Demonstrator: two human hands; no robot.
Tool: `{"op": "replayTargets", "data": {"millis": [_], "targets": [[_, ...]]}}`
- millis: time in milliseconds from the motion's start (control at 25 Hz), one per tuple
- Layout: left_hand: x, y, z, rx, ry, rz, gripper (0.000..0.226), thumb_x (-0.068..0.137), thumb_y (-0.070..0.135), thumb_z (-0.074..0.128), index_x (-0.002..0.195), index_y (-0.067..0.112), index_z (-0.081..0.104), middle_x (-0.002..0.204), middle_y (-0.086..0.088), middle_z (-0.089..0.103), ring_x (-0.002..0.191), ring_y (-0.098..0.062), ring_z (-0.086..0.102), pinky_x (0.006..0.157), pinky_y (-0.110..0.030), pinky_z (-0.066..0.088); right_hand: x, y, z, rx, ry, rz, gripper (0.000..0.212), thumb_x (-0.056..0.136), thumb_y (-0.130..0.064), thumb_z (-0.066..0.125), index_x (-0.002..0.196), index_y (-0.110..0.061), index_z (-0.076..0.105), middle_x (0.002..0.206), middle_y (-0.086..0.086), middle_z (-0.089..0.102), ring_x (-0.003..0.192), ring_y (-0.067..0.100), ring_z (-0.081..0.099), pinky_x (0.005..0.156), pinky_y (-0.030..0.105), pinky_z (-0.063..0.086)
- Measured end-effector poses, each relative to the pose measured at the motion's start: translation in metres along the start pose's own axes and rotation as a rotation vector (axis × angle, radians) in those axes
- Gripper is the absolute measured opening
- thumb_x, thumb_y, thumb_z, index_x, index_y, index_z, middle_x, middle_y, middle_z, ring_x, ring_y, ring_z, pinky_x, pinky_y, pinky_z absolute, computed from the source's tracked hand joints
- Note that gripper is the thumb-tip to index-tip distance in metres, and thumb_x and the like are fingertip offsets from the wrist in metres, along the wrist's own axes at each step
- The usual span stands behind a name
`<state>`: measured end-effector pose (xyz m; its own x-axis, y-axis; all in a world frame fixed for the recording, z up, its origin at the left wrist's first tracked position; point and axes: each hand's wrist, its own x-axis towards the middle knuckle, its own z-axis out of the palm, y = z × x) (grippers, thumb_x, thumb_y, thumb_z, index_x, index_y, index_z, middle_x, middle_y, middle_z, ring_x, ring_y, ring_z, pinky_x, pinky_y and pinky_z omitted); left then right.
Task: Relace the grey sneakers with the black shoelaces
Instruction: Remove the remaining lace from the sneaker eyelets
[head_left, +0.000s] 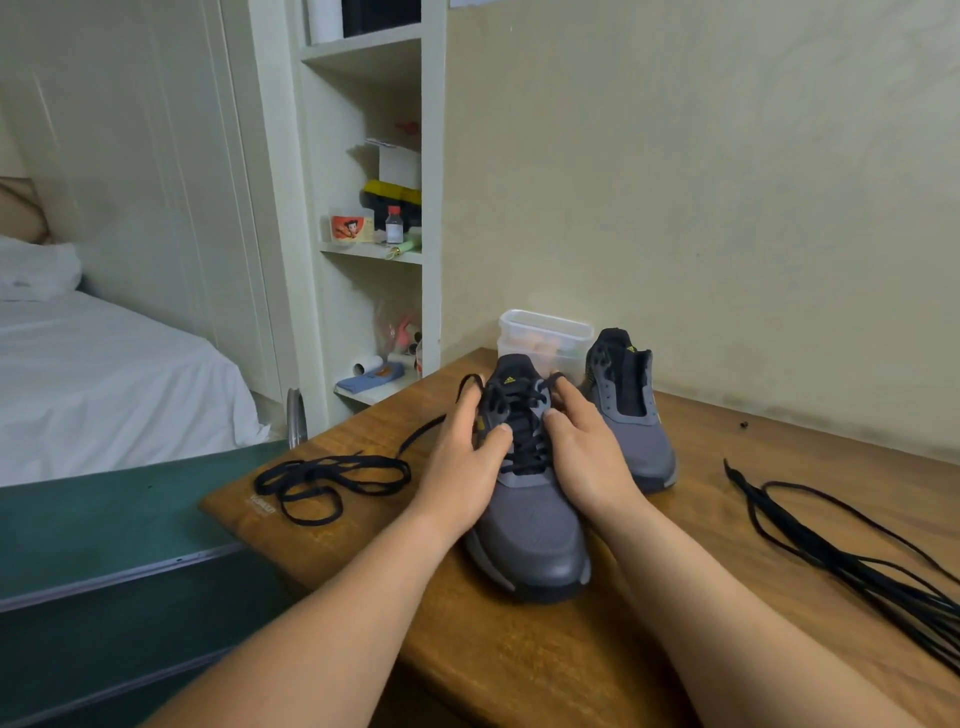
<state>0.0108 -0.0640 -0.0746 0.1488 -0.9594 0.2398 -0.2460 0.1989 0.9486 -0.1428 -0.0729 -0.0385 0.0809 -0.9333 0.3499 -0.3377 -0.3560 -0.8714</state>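
— Where are the sneakers?

— Both are on the wooden table (571, 660), toes pointing toward the person. The near sneaker (530, 525) stands between the two hands. The far sneaker (631, 421) stands just beside it on the right, a little further back, with bare eyelets and no lace that I can see.

— And the hands?

— The left hand (460, 462) lies against the near sneaker's left side with its thumb pressing on the crossed rows. Its fingers curl round a strand of the black lace (524, 449), which loops up over the fingertips. The right hand (589, 454) cups the other side, and its forefinger and thumb pinch the lace up by the top eyelets.

— Is the lace in?

— It crosses several rows of eyelets. Its tail runs from the left hand down to a loose tangle (327, 480) on the table's left end.

— Anything else there?

— A bundle of laces (831, 551) lies well apart on the right. A clear plastic tub (545, 330) stands behind the sneakers, against the wall.
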Motion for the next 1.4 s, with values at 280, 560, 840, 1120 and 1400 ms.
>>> {"op": "replayTargets", "data": {"millis": [280, 560, 840, 1120, 1400], "targets": [[0.002, -0.005, -0.001, -0.078, -0.011, 0.113, 0.074, 0.100, 0.030, 0.065, 0.148, 0.070, 0.026, 0.143, 0.039, 0.049, 0.133, 0.018, 0.045, 0.117, -0.030, 0.041, 0.019, 0.016, 0.000, 0.045, 0.041, -0.084, 0.059, 0.106, -0.023, 0.056, 0.157, -0.045, 0.038, 0.133, -0.014, 0.062, 0.114, -0.005, 0.062, 0.105, 0.030, 0.052], [-0.001, -0.004, -0.002, -0.098, -0.017, 0.121, 0.073, 0.096, 0.041, 0.075, 0.155, 0.058, 0.035, 0.145, 0.030, 0.055, 0.135, 0.012, 0.049, 0.115, -0.032, 0.046, 0.016, 0.008, -0.010, 0.018, 0.063, -0.124, 0.015, 0.101, -0.022, 0.067, 0.112, -0.031, 0.064, 0.108, -0.016, 0.069, 0.094, -0.006, 0.067, 0.078, 0.014, 0.054], [-0.003, -0.005, -0.002, -0.045, -0.018, 0.142, 0.077, 0.098, 0.023, 0.073, 0.158, 0.052, 0.035, 0.144, 0.023, 0.058, 0.129, 0.014, 0.053, 0.110, -0.022, 0.048, 0.021, 0.012, -0.018, -0.091, 0.031, -0.186, 0.009, 0.098, -0.022, 0.072, 0.100, -0.027, 0.066, 0.104, -0.001, 0.063, 0.090, 0.000, 0.062, 0.078, 0.009, 0.046], [-0.002, -0.007, 0.000, 0.012, 0.015, 0.153, 0.072, 0.089, 0.040, 0.072, 0.152, 0.058, 0.041, 0.151, 0.022, 0.052, 0.136, 0.010, 0.048, 0.119, -0.040, 0.045, 0.022, 0.000, -0.032, -0.188, -0.183, -0.218, 0.017, 0.092, -0.021, 0.071, 0.078, -0.018, 0.061, 0.099, 0.004, 0.054, 0.090, 0.006, 0.052, 0.078, 0.018, 0.041], [-0.002, -0.007, 0.000, 0.011, -0.003, 0.110, 0.071, 0.092, 0.039, 0.074, 0.151, 0.059, 0.040, 0.148, 0.021, 0.056, 0.134, 0.008, 0.052, 0.114, -0.038, 0.049, 0.023, -0.011, -0.034, -0.226, -0.165, -0.233, 0.018, 0.097, -0.021, 0.069, 0.086, -0.008, 0.063, 0.086, -0.004, 0.060, 0.072, 0.005, 0.055, 0.066, 0.014, 0.043]]}}
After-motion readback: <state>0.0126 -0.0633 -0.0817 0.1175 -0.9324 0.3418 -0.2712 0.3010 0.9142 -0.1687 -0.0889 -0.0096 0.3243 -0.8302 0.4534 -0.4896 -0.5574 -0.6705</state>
